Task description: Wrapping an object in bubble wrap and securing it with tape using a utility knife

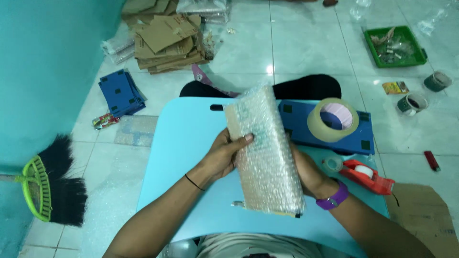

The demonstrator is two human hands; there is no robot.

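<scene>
- We hold the flat cardboard parcel wrapped in clear bubble wrap (pixel 265 157) upright above the pale blue plastic lap table (pixel 181 143).
- Our left hand (pixel 224 155) is closed on its left edge, thumb across the front.
- Our right hand (pixel 306 172) cups the far side; its fingers are hidden, though it appears to clasp the parcel.
- To do this well, we judge, keep the wrap taut and its loose edge pinned flat.
- The big roll of clear tape (pixel 333 119) rests on a blue board (pixel 366 138); the red tape dispenser (pixel 368 176) lies just beside our right wrist.
</scene>
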